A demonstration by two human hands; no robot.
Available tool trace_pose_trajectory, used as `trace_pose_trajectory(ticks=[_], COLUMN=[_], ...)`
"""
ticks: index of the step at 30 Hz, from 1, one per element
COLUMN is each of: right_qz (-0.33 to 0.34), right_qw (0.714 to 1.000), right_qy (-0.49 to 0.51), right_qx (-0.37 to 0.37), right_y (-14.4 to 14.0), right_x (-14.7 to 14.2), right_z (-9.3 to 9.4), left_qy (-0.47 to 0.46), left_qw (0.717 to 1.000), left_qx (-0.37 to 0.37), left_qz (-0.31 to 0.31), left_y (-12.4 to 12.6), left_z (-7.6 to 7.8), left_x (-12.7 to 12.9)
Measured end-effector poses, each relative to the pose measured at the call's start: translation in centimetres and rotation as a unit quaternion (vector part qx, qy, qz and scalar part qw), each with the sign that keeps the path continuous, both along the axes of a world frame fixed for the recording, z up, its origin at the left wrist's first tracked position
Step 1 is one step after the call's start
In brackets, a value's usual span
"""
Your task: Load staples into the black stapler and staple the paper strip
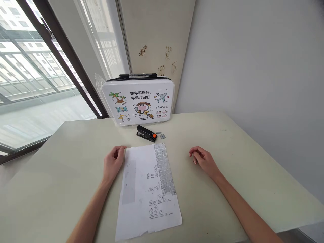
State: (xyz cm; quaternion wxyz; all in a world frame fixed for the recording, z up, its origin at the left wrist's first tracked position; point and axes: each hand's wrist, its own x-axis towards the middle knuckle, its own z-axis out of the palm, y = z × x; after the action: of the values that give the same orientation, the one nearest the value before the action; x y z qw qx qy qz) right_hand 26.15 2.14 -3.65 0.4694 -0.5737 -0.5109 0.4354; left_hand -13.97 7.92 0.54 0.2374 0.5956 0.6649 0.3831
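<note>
A sheet of paper (141, 216) with small print lies on the table in front of me; its lower edge is torn. Rows of silvery marks that look like staples (164, 168) run down its upper right side. My left hand (114, 162) rests at its upper left corner, fingers curled, fingertips at the paper's edge and partly hidden. To the right of the sheet, my right hand (203, 160) rests loosely bent, fingers apart, with nothing in it. Beyond the sheet lies a black stapler (146, 133) with an orange patch. Beside it are a few small strips of staples (162, 136).
A white cartoon-printed case (141, 101) with a black handle stands upright at the back of the pale table (76, 152). A grey wall (243, 67) borders the right side. On the left is a glass window (32, 74) with a dark frame.
</note>
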Motion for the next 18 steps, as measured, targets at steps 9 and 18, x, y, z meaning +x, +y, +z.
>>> trace_pose_trajectory(ticks=[9, 18], right_qz=[-0.009, -0.01], right_qw=[1.0, 1.0], right_qy=[-0.005, -0.01], right_qx=[-0.015, -0.013], right_y=[0.3, 0.28], right_x=[-0.06, -0.13], right_z=[0.17, 0.3], left_qy=[-0.012, -0.009], left_qw=[1.0, 1.0], left_qx=[-0.007, -0.011], left_qz=[-0.019, -0.014], left_y=[-0.04, 0.04], left_z=[-0.02, -0.01], left_x=[0.17, 0.12])
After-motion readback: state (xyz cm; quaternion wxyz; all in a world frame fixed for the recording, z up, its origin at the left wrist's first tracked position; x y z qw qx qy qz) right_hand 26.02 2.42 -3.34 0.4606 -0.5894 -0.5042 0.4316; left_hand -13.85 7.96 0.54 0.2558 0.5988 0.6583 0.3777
